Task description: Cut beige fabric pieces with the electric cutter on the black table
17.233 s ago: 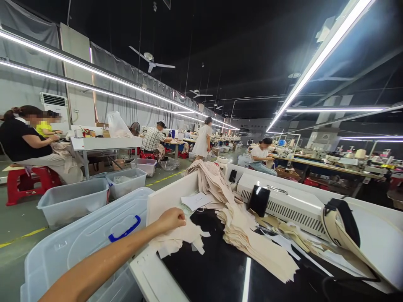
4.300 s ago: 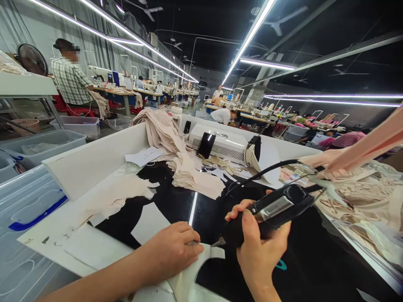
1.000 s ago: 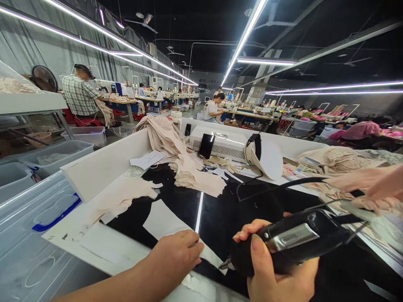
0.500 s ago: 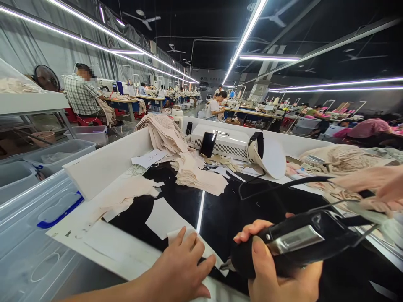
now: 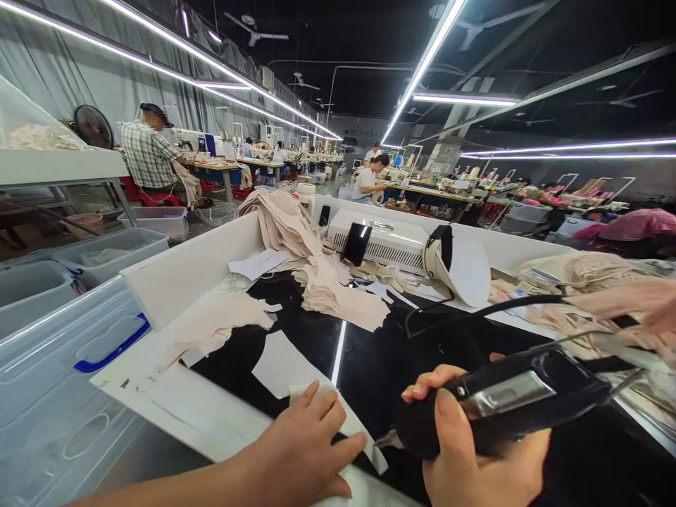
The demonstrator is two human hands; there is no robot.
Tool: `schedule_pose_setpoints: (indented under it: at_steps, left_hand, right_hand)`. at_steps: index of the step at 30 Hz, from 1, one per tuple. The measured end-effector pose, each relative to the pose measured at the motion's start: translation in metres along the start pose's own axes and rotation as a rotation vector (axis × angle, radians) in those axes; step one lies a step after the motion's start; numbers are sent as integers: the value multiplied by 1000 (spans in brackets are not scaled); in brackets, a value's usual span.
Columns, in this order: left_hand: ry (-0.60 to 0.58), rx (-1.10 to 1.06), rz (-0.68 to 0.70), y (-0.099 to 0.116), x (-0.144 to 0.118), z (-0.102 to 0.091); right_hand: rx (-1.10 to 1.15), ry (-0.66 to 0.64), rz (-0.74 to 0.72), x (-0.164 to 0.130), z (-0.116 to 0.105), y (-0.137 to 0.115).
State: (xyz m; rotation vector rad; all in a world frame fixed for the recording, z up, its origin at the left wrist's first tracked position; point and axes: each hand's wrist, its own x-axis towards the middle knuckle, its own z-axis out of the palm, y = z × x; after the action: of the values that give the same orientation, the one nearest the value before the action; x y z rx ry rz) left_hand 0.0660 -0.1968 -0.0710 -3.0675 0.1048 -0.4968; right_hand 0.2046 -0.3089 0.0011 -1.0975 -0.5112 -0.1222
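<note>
My left hand [image 5: 303, 451] lies with fingers spread, pressing a pale piece of fabric or paper onto a white cut panel [image 5: 285, 362]. The panel rests on the glossy black work surface [image 5: 380, 352]. In my right hand [image 5: 475, 451] is a pair of black corded electric scissors [image 5: 507, 401], gripped round the body, thumb on top. Its small metal tip points left and sits at the panel's lower right end; whether the tip touches it, I cannot tell. A cable runs from its rear to the right, near another person's blurred hand [image 5: 655, 303].
Beige fabric stacks [image 5: 343, 296] lie beyond my hands, with a phone [image 5: 357, 243], a white vented box [image 5: 380, 236] and a white visor [image 5: 465, 264] behind. A raised white edge [image 5: 195, 260] borders the table. Plastic bins [image 5: 63, 380] stand left; people sew farther off.
The whole view has shifted slightly, so everything appears a little farther right. The scissors' tip looks slightly raised. Both hands keep the same hold.
</note>
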Motion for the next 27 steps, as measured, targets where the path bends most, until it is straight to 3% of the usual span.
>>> schedule_pose_setpoints:
  at_steps: [8, 13, 18, 24, 27]
  left_hand:
    - [-58, -290, -151, -15, 4, -27]
    - [-137, -322, -242, -16, 10, -35]
    - [-150, -271, -200, -17, 9, -34]
    - [0, -255, -90, -25, 0, -25]
    - [13, -244, -44, -28, -1, -23]
  right_hand:
    - [-6, -10, -27, -3, -3, 1]
    - [2, -3, -28, -6, -4, 1]
    - [-7, 1, -40, -7, -2, 0]
    - [23, -6, -42, -8, 0, 0]
    - [23, -14, -44, -8, 0, -1]
